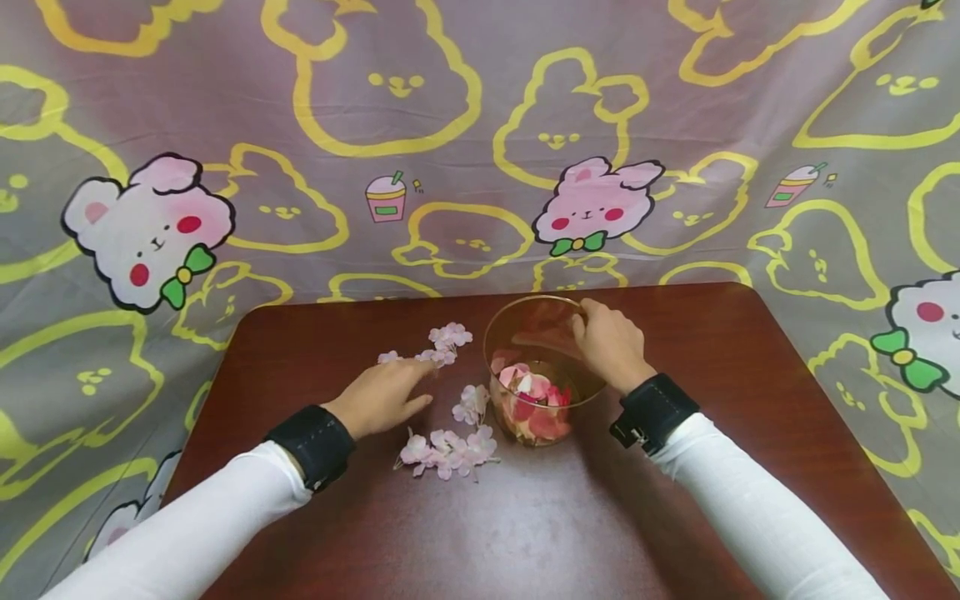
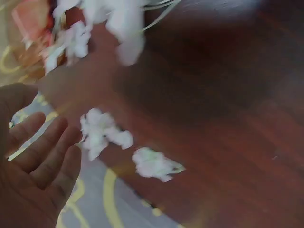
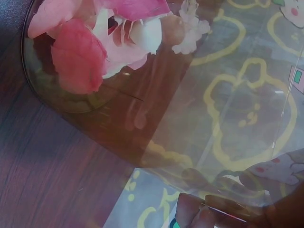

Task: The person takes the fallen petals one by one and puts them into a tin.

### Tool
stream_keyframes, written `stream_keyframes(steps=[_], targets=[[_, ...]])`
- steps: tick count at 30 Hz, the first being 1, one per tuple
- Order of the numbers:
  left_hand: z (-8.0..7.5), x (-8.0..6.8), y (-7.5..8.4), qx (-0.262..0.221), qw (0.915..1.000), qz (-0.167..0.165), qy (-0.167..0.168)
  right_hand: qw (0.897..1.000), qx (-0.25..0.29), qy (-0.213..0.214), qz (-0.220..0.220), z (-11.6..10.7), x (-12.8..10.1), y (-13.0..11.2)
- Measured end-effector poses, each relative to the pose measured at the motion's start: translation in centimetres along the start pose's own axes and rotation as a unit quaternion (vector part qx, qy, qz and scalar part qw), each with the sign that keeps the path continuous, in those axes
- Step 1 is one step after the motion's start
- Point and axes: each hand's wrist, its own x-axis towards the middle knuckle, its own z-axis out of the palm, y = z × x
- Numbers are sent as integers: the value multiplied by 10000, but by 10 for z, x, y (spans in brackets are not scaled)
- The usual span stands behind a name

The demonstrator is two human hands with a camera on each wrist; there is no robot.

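A clear amber-tinted bowl (image 1: 543, 337) stands on the table, holding pink, red and white flower petals (image 1: 532, 402). My right hand (image 1: 613, 343) grips its rim at the right; in the right wrist view the fingers (image 3: 187, 209) show at the rim, seen past the clear wall. My left hand (image 1: 386, 396) is over the table left of the bowl, fingers extended and spread in the left wrist view, nothing in its palm. Pale pink blossom sprigs lie around it: one far sprig (image 1: 450, 336) beyond the fingertips, one (image 1: 471, 404) against the bowl's left side, one (image 1: 450, 452) nearer me.
The dark red-brown table (image 1: 525, 525) reaches back to a cloth backdrop (image 1: 465, 183) printed with yellow outlines and cartoon rabbits. Cloth also hangs along the left and right sides. Black bands (image 1: 315, 446) circle both wrists over white sleeves.
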Motion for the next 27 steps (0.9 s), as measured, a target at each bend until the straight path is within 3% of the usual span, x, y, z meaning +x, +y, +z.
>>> stream_keyframes(steps=[8,14,19,27], targets=[[24,-18,-8,-83,9977,152,-659,10000,30,-10,-3,0,0,-1],[31,-25,-4,-120,9956,-61,-927,10000,46,-12,12,-1,0,-1],[40,-31,-1,-102,9948,-190,-992,10000,45,-6,-16,-1,0,1],[47,-36,-4,-143,9963,-38,-846,10000,24,28,-28,1,1,1]])
